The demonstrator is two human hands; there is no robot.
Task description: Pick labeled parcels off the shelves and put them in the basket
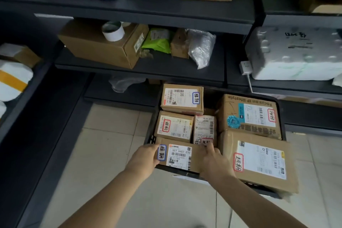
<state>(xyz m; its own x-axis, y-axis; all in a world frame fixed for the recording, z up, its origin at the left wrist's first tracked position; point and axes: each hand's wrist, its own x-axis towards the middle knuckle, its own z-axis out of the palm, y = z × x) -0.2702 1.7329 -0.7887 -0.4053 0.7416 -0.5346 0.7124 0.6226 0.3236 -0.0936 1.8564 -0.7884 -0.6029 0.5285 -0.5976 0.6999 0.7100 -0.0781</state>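
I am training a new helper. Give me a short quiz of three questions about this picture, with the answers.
1. True or false: the left hand and the right hand hold the same parcel.
2. The frame of that parcel's handwritten sticker is: A red, B blue, C green.
3. What stands on the big box on the middle shelf?
Key: 1 true; 2 B; 3 a tape roll.

Probably a parcel depot: dark shelves (166, 8) stacked with labelled parcels (111, 52).

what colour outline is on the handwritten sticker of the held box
Blue; the sticker on the box shows best in the head view.
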